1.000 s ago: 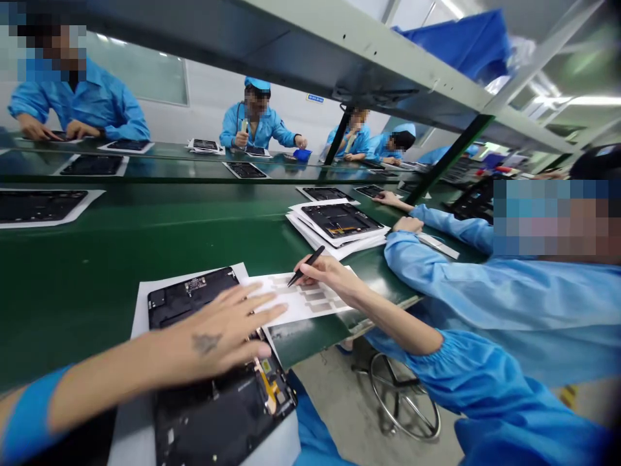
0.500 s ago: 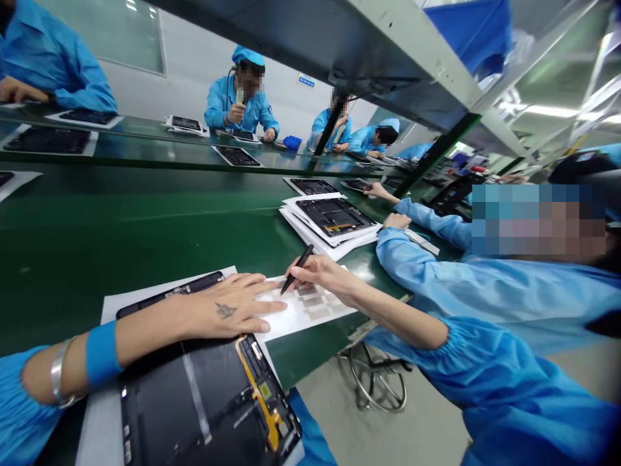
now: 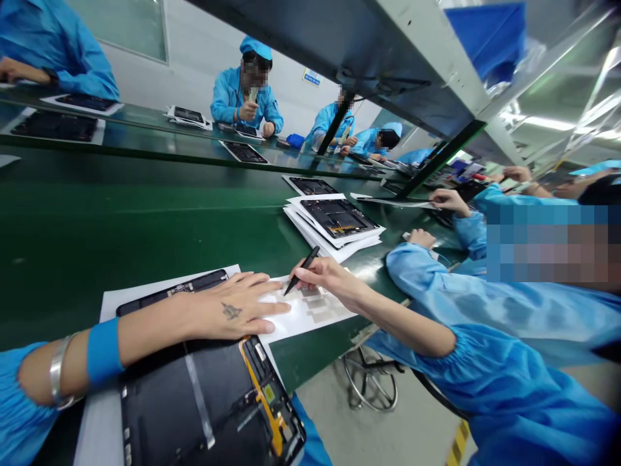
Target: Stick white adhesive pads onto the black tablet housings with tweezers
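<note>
My left hand (image 3: 237, 304) lies flat with fingers spread, its fingertips on a white sheet (image 3: 286, 329) that carries rows of small greyish adhesive pieces (image 3: 324, 304). Pinched in my right hand (image 3: 323, 275) are slim black tweezers (image 3: 303, 268), tip pointing down at the sheet close to my left fingertips. Whether the tip grips anything is too small to see. Under my left hand and forearm is an opened black tablet housing (image 3: 169, 401) with an orange flex cable (image 3: 262, 395), lying on white paper (image 3: 97, 401).
A stack of tablet housings and paper (image 3: 334, 223) stands beyond my right hand. A co-worker's sleeve (image 3: 431, 285) lies close on the right. Overhead runs a metal shelf (image 3: 388, 71). Several people in blue sit across the green bench (image 3: 145, 213). A chair base (image 3: 371, 382) shows below.
My hands and the tweezers stay almost in place over the sheet. The co-worker on the right has drawn a hand back, now holding a thin flat sheet or panel. The view has shifted slightly.
</note>
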Available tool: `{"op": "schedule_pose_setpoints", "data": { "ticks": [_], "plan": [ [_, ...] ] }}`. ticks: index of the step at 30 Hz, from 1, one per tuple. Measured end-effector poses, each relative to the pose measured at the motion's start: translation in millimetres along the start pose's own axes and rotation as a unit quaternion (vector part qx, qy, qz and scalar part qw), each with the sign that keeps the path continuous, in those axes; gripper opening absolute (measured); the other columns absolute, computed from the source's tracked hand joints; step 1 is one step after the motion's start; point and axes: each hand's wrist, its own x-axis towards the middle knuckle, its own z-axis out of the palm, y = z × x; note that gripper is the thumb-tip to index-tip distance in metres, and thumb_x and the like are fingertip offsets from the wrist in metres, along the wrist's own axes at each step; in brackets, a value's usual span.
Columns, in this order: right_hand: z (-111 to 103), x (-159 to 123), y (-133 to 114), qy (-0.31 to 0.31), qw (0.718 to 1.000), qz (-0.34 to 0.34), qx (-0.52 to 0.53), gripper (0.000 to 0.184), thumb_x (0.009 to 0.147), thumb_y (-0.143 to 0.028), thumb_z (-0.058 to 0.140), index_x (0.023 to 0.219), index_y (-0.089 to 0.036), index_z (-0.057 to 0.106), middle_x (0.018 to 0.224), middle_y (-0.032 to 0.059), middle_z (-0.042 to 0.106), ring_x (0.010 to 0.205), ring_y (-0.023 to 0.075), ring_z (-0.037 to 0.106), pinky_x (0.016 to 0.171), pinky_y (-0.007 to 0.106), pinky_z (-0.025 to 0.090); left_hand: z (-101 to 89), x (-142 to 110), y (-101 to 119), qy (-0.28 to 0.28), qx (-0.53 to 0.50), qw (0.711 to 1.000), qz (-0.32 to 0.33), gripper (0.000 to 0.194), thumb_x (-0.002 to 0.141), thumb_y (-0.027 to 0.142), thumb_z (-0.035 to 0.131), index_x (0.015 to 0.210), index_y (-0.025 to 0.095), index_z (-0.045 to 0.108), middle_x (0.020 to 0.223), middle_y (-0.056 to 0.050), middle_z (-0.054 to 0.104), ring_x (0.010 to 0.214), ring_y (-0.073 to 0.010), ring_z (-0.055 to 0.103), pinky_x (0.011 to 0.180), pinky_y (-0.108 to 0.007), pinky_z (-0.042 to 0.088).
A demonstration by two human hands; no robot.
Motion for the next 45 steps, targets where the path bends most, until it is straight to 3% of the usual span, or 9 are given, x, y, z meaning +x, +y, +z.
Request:
{"op": "schedule_pose_setpoints", "data": {
  "ticks": [5,8,10,13,15,17,20,24,45],
  "plan": [
    [3,-11,-19,0.086,0.992,-0.076,0.062,0.045,0.066,-0.06,0.08,0.076,-0.017,0.074,0.064,0.0014,0.066,0.061,0.0126,0.056,0.061,0.026,0.043,3.4,-1,3,0.029,-0.012,0.999,0.015,0.045,0.103,0.043,0.042,0.147,0.034,0.043,0.161,-0.007,0.028,0.148,-0.0339,0.023,0.118,-0.054,0.021],
    [8,-14,-45,0.135,0.97,-0.159,0.123,0.038,0.067,-0.057,0.082,0.078,-0.021,0.075,0.077,0.0015,0.068,0.068,0.0133,0.06,0.067,0.027,0.048,-1.8,-12,0,0.03,-0.003,0.999,0.02,0.05,0.103,0.049,0.043,0.151,0.036,0.036,0.164,-0.006,0.018,0.15,-0.0328,0.016,0.119,-0.055,0.016],
    [14,-11,-58,0.14,0.963,-0.183,0.14,0.036,0.068,-0.056,0.082,0.077,-0.022,0.074,0.082,0.0018,0.068,0.07,0.0133,0.06,0.07,0.028,0.05,-10.9,-29,-8,0.081,0.024,0.996,0.001,0.053,0.103,0.051,0.04,0.153,0.035,0.03,0.165,-0.005,0.015,0.151,-0.0324,0.011,0.119,-0.055,0.015],
    [32,3,-63,0.102,0.97,-0.175,0.136,0.039,0.067,-0.057,0.082,0.078,-0.021,0.074,0.077,0.002,0.067,0.07,0.0142,0.06,0.072,0.029,0.051,-23.9,-69,-19,0.177,0.088,0.977,-0.082,0.043,0.106,0.042,0.034,0.142,0.024,0.048,0.147,-0.01,0.048,0.136,-0.0283,0.042,0.11,-0.045,0.034],
    [52,18,-59,0.055,0.977,-0.16,0.128,0.042,0.067,-0.059,0.08,0.079,-0.019,0.073,0.073,0.0016,0.065,0.07,0.0146,0.06,0.074,0.031,0.051,-24.3,-97,-23,0.182,0.125,0.967,-0.13,0.036,0.106,0.033,0.034,0.123,0.019,0.062,0.118,-0.008,0.066,0.108,-0.0223,0.06,0.093,-0.035,0.045],
    [75,35,-55,0.006,0.983,-0.144,0.117,0.045,0.069,-0.061,0.077,0.078,-0.018,0.07,0.07,0.0009,0.062,0.069,0.0145,0.058,0.075,0.031,0.051,-15.8,-118,-25,0.168,0.151,0.963,-0.147,0.032,0.105,0.026,0.035,0.113,0.019,0.065,0.103,-0.006,0.067,0.092,-0.0191,0.061,0.081,-0.031,0.047],
    [105,59,-51,-0.042,0.987,-0.12,0.097,0.047,0.07,-0.063,0.073,0.074,-0.017,0.065,0.064,-0.0009,0.058,0.065,0.0138,0.055,0.072,0.032,0.049,4.8,-133,-25,0.179,0.169,0.958,-0.144,0.03,0.102,0.014,0.036,0.118,0.018,0.061,0.11,-0.007,0.065,0.095,-0.0185,0.059,0.079,-0.029,0.048],
    [122,76,-50,-0.073,0.99,-0.09,0.077,0.047,0.069,-0.063,0.072,0.072,-0.018,0.06,0.06,-0.003,0.053,0.061,0.0137,0.054,0.067,0.031,0.047,19.0,-133,-24,0.192,0.182,0.955,-0.138,0.036,0.096,0.003,0.038,0.122,0.017,0.058,0.113,-0.008,0.064,0.096,-0.019,0.058,0.08,-0.03,0.048],
    [118,79,-56,-0.116,0.991,-0.065,0.015,0.049,0.071,-0.065,0.07,0.072,-0.017,0.061,0.063,-0.001,0.056,0.063,0.0137,0.053,0.065,0.029,0.042,16.9,-129,-28,0.196,0.165,0.958,-0.13,0.038,0.09,-0.001,0.046,0.121,0.017,0.059,0.113,-0.006,0.066,0.091,-0.0185,0.057,0.072,-0.029,0.046]
  ]
}}
